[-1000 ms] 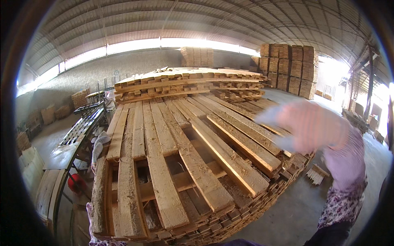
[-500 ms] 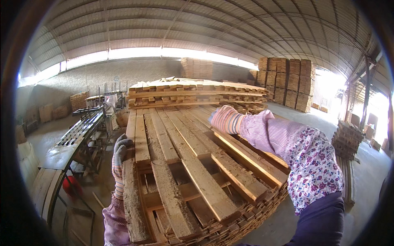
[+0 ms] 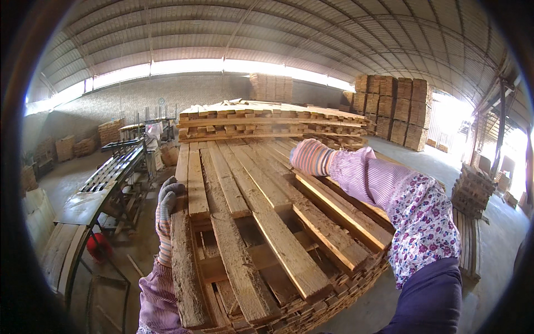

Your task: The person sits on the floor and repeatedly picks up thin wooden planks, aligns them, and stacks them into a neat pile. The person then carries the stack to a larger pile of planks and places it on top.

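Note:
A layered stack of rough wooden planks fills the middle, its top boards running away from me with gaps between them and sawdust on their faces. My left hand, in a grey glove with a striped cuff, is closed over the outer edge of the leftmost plank. Farther off, on the right half of the top layer, my right hand rests in a striped glove against the boards. Its fingers are hidden behind the back of the hand and the wrist.
Behind stands another pile of planks. A metal roller bench is at left, with a red round object under it. Tall timber stacks rise at back right. A smaller wood pile sits on the right.
The whole view has shifted slightly, with the scene now a little higher and to the right. Both hands keep nearly the same places on the planks.

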A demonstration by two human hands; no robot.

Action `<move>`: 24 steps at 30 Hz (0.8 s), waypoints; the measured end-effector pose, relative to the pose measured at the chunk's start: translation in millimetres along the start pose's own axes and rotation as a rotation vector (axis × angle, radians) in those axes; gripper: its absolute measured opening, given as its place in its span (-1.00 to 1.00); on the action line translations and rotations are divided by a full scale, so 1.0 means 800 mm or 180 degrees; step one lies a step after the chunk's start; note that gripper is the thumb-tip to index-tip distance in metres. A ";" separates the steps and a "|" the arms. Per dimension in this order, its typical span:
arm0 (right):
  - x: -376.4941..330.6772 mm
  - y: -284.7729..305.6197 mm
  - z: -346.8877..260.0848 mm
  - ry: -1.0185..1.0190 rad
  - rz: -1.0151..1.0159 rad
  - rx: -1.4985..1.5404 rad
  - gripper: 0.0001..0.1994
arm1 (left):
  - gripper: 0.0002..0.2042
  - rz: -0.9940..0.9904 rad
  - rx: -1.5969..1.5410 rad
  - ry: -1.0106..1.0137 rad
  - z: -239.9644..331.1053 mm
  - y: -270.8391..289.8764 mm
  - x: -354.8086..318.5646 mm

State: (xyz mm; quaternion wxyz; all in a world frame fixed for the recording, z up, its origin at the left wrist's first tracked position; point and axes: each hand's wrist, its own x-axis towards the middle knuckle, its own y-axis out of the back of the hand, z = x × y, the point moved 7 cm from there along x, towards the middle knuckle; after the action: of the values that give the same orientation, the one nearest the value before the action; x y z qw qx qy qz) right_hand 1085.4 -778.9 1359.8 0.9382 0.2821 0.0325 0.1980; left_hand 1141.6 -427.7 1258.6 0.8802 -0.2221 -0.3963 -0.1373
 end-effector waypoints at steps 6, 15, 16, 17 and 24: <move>0.009 0.000 0.006 -0.0230 -0.0258 0.0289 -0.90 | -0.67 0.0133 -0.0381 0.0126 0.019 -0.013 -0.008; -0.098 0.081 -0.011 -0.0252 -0.0573 0.0079 -0.74 | -0.67 -0.0010 -0.0141 0.0035 -0.012 -0.002 -0.001; -0.124 0.103 -0.014 -0.0283 -0.0549 0.0108 -0.73 | -0.66 -0.0040 -0.0183 0.0084 -0.012 -0.003 -0.003; -0.145 0.132 -0.021 -0.0232 -0.0214 0.0173 -0.73 | -0.65 -0.0184 -0.0114 -0.0036 0.010 0.008 -0.001; -0.348 0.219 -0.060 -0.0771 -0.0706 0.0254 -0.59 | -0.59 -0.0435 -0.0714 -0.0172 -0.056 0.010 0.007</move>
State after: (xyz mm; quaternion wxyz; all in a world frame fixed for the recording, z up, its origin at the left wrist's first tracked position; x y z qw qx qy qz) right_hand 758.9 -728.8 1400.5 0.9394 0.3355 -0.0420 0.0563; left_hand 1176.9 -443.5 1234.6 0.8274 -0.2953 -0.4162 -0.2343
